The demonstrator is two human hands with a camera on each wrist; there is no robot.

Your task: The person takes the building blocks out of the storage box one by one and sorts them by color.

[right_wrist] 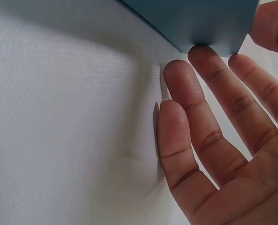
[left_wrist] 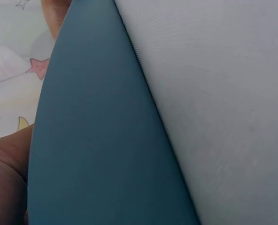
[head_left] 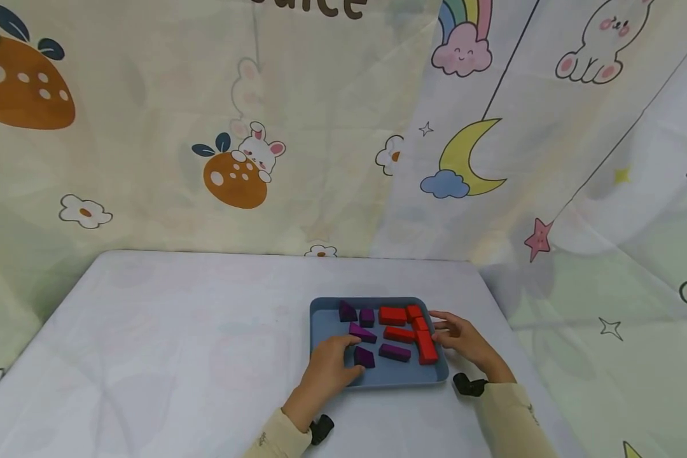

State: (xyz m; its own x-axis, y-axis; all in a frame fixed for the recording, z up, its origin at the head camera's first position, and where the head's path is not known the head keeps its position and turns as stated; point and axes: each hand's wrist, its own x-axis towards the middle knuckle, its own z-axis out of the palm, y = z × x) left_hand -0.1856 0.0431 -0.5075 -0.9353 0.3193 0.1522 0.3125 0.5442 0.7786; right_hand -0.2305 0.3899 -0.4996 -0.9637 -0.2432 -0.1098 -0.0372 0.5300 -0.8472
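Note:
A blue-grey tray holds purple blocks and red blocks. My left hand reaches over its left side, thumb and index finger spread around a purple block. The index fingertip comes near a purple wedge; contact with either is unclear. In the left wrist view the tray's outer wall hides most of that hand's fingers. At the tray's right edge is my right hand, close to a long red block. Its fingers extend toward the tray's outer wall in the right wrist view, holding no block.
The tray stands on a white-covered table, toward its right side. A patterned cloth hangs behind the table. Each wrist carries a small black device, such as the one by the right sleeve.

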